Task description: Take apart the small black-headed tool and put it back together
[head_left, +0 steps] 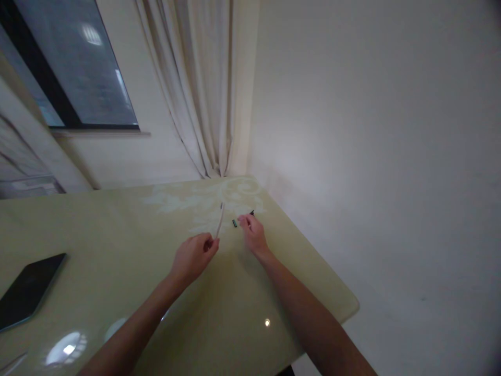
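Note:
My left hand (195,254) is closed in a pinch around the near end of a slim pale stick (221,220). The stick points away from me, with a small dark grey piece at its far end; its exact kind is too small to tell. My right hand (253,232) has its fingers pinched together just above the table. A tiny black piece (252,212) shows just past its knuckles, and whether the fingers hold it is unclear. Just left of the right fingertips, a small dark rectangular piece (234,223) lies on the table.
Both forearms reach over a glossy yellowish table (129,235) with a pale floral pattern. A dark tablet-like slab (29,287) lies at the left. The wall (371,156) runs along the table's right side. A curtain (203,89) and a window (86,68) are behind it.

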Demonstrator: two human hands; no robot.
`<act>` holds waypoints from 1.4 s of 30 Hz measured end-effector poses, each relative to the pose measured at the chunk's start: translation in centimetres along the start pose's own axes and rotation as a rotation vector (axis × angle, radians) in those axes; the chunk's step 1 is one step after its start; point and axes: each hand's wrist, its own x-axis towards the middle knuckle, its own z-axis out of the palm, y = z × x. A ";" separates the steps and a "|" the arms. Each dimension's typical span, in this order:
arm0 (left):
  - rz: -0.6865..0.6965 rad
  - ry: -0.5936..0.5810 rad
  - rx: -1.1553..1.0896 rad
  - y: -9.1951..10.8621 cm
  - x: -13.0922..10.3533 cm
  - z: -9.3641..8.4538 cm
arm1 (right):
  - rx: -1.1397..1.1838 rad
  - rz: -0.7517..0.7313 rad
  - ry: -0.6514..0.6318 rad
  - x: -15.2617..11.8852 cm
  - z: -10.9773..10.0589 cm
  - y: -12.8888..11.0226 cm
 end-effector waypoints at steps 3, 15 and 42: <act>0.064 0.013 -0.044 2.4 -0.1 0.6 | 0.355 0.175 -0.150 -1.6 2.4 -1.9; -0.180 -0.007 -0.228 -0.9 5.0 5.2 | 0.511 0.462 -0.103 0.3 1.5 -0.3; 0.048 0.222 -0.455 -4.3 -1.3 4.5 | 0.346 0.388 -0.405 -2.8 2.7 -2.2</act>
